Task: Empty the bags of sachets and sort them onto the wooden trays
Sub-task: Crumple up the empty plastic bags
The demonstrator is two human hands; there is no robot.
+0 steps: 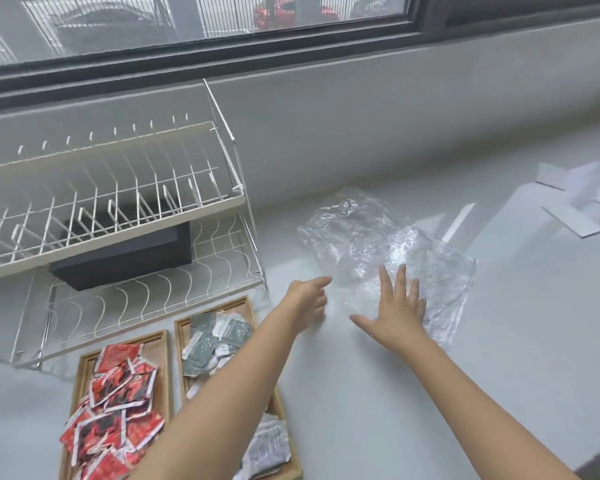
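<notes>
Sorting looks done or close to it; step in hand reads as flattening or clearing the emptied bags. Nearest, below and left of the hands: two wooden trays side by side. Left tray piled with glossy red sachets, flat, crinkled, white-edged. Right tray holds grey-green and white sachets, partly hidden under the left forearm.

Left hand hovers loosely curled, index pointing toward the bags, holding nothing; contact with the counter can't be told. Right hand is spread flat, fingers splayed, palm down on the near edge of the clear plastic bags, pressing, not gripping. Bags: thin, wrinkled, shiny film, lying limp and flat, apparently empty; extend beyond the right fingertips.

Next move likely needs a pinch on slippery film, which will slide and crumple easily.

Farther left of the hands: white wire dish rack, dark box inside. Far right: white paper strips on the smooth pale counter.
</notes>
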